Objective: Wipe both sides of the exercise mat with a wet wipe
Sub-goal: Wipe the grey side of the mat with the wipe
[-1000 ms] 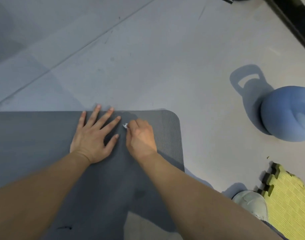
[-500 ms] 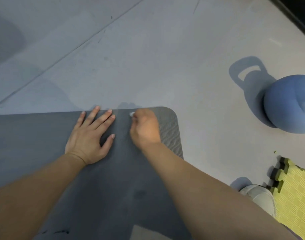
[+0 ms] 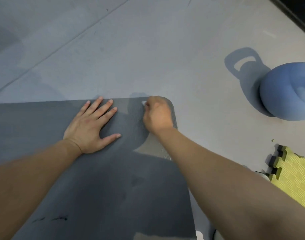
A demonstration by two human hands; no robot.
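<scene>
From the head camera, looking down: the dark grey exercise mat [image 3: 89,179] lies flat on the pale grey floor [image 3: 148,49], its rounded far corner just beyond the right hand [image 3: 157,114]. That hand's grip is closed, fingers curled round a small white wet wipe [image 3: 143,103] of which only a scrap shows at the knuckles, pressed down on the mat right at its far edge. Just to the left of that grip the left hand [image 3: 91,125] lies flat and spread, fingers straight, its grip holding nothing, simply pinning the mat so it will not creep.

A second ago the right fist sat a little nearer, close against the left hand's fingertips; half a second ago it had slid outward; now it is up at the far edge, next to the corner, with a clear gap between the two hands. The left hand has kept its place on the mat. I would take that as one wiping stroke run out to the corner, so this end of the upper face is nearly covered; the underside has, I judge, yet to be turned up.

Off to the right of the grip stand a blue kettlebell [image 3: 286,91] and, nearer, a yellow foam tile [image 3: 293,175]
</scene>
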